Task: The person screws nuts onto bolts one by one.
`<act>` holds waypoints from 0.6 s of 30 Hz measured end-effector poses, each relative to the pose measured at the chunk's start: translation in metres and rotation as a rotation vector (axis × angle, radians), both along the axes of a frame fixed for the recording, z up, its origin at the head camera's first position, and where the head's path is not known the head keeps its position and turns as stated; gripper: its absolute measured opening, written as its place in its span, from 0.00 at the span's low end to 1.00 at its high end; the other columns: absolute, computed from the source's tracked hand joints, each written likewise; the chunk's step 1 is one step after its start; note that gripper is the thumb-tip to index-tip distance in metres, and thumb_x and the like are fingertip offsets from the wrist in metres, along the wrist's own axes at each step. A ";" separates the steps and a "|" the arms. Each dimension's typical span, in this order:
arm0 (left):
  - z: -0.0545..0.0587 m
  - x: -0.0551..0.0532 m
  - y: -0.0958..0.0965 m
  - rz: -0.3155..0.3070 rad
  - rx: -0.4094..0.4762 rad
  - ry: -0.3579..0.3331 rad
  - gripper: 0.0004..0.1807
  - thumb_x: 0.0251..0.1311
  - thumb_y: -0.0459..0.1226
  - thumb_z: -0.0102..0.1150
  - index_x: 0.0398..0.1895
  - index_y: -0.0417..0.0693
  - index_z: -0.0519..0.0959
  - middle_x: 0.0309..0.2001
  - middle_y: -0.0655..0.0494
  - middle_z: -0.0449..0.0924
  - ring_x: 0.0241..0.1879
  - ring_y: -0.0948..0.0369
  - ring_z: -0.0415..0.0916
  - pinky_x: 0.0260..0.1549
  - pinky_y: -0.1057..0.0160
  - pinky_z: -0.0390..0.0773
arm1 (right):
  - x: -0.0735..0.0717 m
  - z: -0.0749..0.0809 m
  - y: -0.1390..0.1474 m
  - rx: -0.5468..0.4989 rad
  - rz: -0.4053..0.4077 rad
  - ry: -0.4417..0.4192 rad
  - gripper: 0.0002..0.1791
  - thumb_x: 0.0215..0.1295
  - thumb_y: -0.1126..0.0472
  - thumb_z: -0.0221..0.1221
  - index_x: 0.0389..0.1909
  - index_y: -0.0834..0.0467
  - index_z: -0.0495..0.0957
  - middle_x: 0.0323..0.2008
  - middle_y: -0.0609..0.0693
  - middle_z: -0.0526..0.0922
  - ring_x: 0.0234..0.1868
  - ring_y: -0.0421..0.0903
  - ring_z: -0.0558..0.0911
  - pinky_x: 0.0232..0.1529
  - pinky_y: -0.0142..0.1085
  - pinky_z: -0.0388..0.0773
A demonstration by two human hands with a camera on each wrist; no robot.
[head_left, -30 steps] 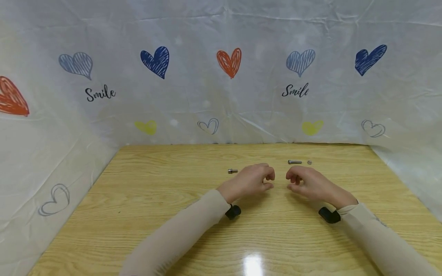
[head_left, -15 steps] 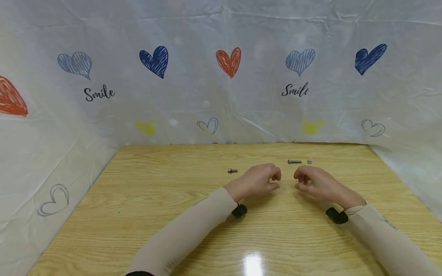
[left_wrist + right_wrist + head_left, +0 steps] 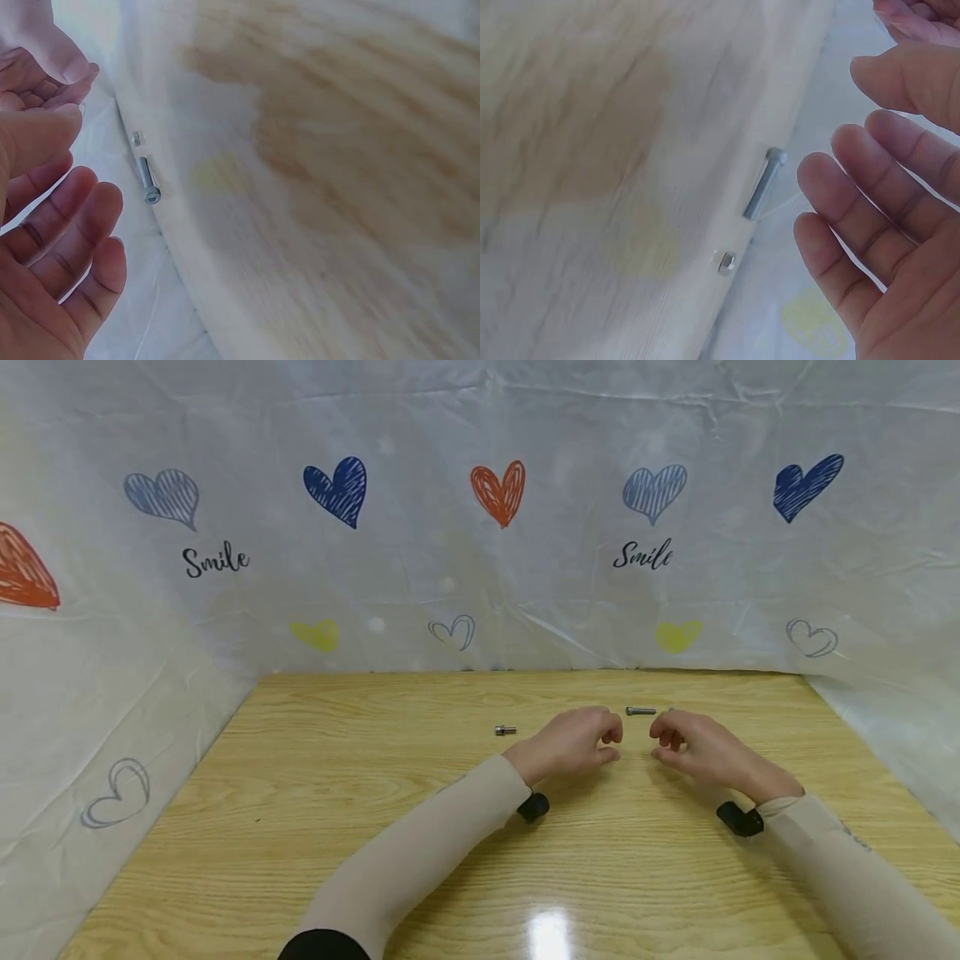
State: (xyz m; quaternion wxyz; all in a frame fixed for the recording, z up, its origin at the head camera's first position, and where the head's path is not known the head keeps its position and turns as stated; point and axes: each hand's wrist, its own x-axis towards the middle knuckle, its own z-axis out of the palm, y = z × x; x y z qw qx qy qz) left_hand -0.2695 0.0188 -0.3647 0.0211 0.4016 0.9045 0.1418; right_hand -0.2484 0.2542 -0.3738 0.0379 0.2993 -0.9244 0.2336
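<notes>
In the head view my left hand [image 3: 572,741] hovers over the table with loosely bent fingers and nothing in them. My right hand [image 3: 708,750] faces it across a small gap, likewise holding nothing. Just beyond the two hands lies a long socket-head bolt [image 3: 641,711], head to the left. A small nut [image 3: 727,262] sits off the bolt's threaded end; in the head view the right hand's knuckles nearly hide it. Left of the left hand is a shorter bolt [image 3: 505,730] lying on its side. Both wrist views show the fingers apart from the long bolt and nut.
The wood-grain table [image 3: 360,793] reaches back to a white cloth [image 3: 405,568] printed with hearts and "Smile". This cloth also hangs along both sides. A bright reflection lies on the table near its front.
Both hands have shifted to the right and slightly farther from me. The right hand now covers most of the nut in the head view. The bolts have stayed in place.
</notes>
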 end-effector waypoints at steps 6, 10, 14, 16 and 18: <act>0.001 -0.006 0.007 0.013 -0.003 0.002 0.11 0.63 0.45 0.61 0.43 0.52 0.77 0.38 0.64 0.73 0.36 0.68 0.70 0.35 0.70 0.71 | -0.005 0.002 0.006 0.003 -0.030 -0.026 0.11 0.61 0.63 0.65 0.42 0.62 0.77 0.32 0.45 0.78 0.33 0.41 0.75 0.35 0.38 0.74; 0.000 -0.009 0.012 0.014 -0.001 -0.002 0.13 0.63 0.45 0.61 0.46 0.50 0.77 0.39 0.63 0.75 0.36 0.68 0.70 0.35 0.70 0.71 | -0.009 0.002 0.010 0.002 -0.053 -0.039 0.11 0.61 0.62 0.64 0.42 0.62 0.77 0.31 0.45 0.77 0.32 0.41 0.75 0.34 0.38 0.73; 0.002 -0.011 0.015 0.012 0.011 -0.023 0.15 0.63 0.45 0.61 0.48 0.48 0.77 0.39 0.62 0.75 0.35 0.68 0.70 0.34 0.69 0.71 | -0.013 0.001 0.014 0.004 -0.065 -0.035 0.11 0.62 0.62 0.64 0.42 0.62 0.77 0.31 0.45 0.77 0.32 0.41 0.75 0.34 0.38 0.73; 0.002 -0.012 0.017 0.020 0.017 -0.037 0.15 0.63 0.45 0.60 0.49 0.49 0.77 0.39 0.62 0.75 0.36 0.68 0.70 0.34 0.69 0.71 | -0.016 0.001 0.015 0.009 -0.068 -0.028 0.11 0.62 0.62 0.64 0.42 0.62 0.77 0.31 0.45 0.77 0.32 0.41 0.75 0.34 0.38 0.73; 0.001 -0.014 0.018 0.033 0.021 -0.043 0.15 0.63 0.45 0.60 0.49 0.49 0.77 0.39 0.62 0.75 0.36 0.67 0.70 0.34 0.69 0.71 | -0.019 0.001 0.016 0.010 -0.067 -0.023 0.11 0.62 0.62 0.64 0.42 0.63 0.77 0.31 0.46 0.77 0.32 0.41 0.75 0.34 0.39 0.73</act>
